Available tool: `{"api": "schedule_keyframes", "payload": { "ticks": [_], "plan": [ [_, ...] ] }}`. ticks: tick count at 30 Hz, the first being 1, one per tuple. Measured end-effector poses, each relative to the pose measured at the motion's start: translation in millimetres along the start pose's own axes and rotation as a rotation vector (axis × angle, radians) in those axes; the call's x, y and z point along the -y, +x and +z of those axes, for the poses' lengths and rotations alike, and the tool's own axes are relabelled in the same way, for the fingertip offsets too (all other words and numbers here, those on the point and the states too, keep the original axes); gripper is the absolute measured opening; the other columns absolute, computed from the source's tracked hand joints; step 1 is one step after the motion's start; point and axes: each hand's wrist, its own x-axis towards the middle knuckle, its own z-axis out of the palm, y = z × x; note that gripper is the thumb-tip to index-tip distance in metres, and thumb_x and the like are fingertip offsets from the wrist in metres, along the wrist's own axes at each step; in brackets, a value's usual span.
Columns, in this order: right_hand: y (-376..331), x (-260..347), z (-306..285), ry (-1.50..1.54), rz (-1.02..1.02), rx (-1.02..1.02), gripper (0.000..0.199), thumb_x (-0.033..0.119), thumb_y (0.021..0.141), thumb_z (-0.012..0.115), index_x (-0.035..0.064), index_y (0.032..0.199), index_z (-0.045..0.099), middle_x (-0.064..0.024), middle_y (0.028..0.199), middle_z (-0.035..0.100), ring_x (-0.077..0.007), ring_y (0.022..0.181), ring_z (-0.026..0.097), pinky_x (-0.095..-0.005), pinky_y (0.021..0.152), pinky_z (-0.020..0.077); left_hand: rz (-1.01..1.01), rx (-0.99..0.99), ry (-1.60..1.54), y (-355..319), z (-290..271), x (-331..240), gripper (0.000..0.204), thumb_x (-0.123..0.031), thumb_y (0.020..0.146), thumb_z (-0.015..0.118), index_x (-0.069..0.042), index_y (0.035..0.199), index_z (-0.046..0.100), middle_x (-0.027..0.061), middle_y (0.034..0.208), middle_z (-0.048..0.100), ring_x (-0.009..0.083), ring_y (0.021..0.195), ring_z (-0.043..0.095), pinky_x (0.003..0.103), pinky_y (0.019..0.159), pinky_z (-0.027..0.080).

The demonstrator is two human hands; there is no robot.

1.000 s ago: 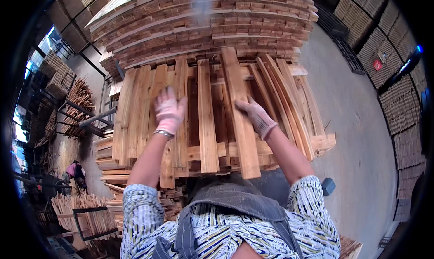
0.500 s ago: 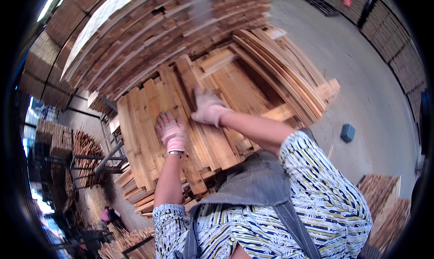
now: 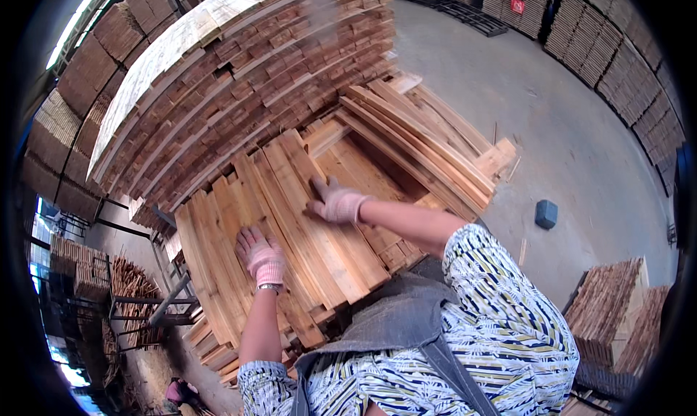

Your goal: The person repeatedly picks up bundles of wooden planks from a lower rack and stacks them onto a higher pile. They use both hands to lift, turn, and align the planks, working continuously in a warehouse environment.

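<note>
Both my hands wear pink work gloves and lie on a layer of flat wooden boards [image 3: 239, 220] laid side by side on a stack in front of me. My left hand [image 3: 263, 258] rests palm down, fingers spread, on the boards at the left. My right hand [image 3: 335, 202] lies further out, fingers splayed on a long board [image 3: 341, 256] near the middle. Neither hand is closed around a board. To the right, a bundle of boards [image 3: 428, 140] lies slanted across the stack.
A tall stack of stickered lumber [image 3: 239, 75] rises just behind the work stack. Grey concrete floor [image 3: 581, 125] spreads to the right, with a small dark block [image 3: 546, 214] on it. More timber piles [image 3: 610, 307] stand at lower right, racks at the left, and a person [image 3: 178, 393] far below left.
The view has swung left and tilted. My right hand slid across the boards toward the middle of the stack; my left hand stays flat on the left boards.
</note>
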Motion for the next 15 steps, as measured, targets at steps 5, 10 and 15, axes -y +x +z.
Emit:
{"api": "schedule_keyframes", "payload": {
  "ticks": [5, 10, 15],
  "plan": [
    [-56.8, -17.9, -106.9, -0.851, 0.173, -0.358, 0.111, 0.056, 0.067, 0.080, 0.0119, 0.154, 0.027, -0.0282, 0.154, 0.028, -0.0464, 0.141, 0.032, -0.0573, 0.112, 0.0299, -0.008, -0.002, -0.021, -4.0, -14.5, 3.8, 0.059, -0.036, 0.098, 0.041, -0.001, 0.145, 0.040, 0.0190, 0.155, 0.036, 0.0353, 0.144, 0.030, 0.046, 0.119, 0.020],
    [-54.3, -73.7, -141.8, -0.788, 0.455, -0.301, 0.095, 0.034, 0.077, 0.073, 0.0158, 0.156, 0.025, -0.0244, 0.143, 0.045, -0.0387, 0.129, 0.050, -0.0489, 0.104, 0.0442, -0.019, -0.007, -0.010, -1.2, -20.5, -7.6, 0.060, -0.037, 0.098, 0.039, -0.002, 0.147, 0.039, 0.0172, 0.157, 0.035, 0.0328, 0.147, 0.027, 0.047, 0.120, 0.016],
    [-48.7, -79.1, -167.9, -0.720, 0.471, -0.306, 0.089, 0.030, 0.077, 0.072, 0.0131, 0.153, 0.028, -0.0256, 0.139, 0.051, -0.0379, 0.125, 0.056, -0.0434, 0.102, 0.0483, -0.047, 0.022, 0.027, -1.1, -20.9, -4.1, 0.063, -0.039, 0.099, 0.036, -0.003, 0.150, 0.037, 0.0168, 0.159, 0.032, 0.0324, 0.148, 0.023, 0.046, 0.122, 0.011]
  ]
}}
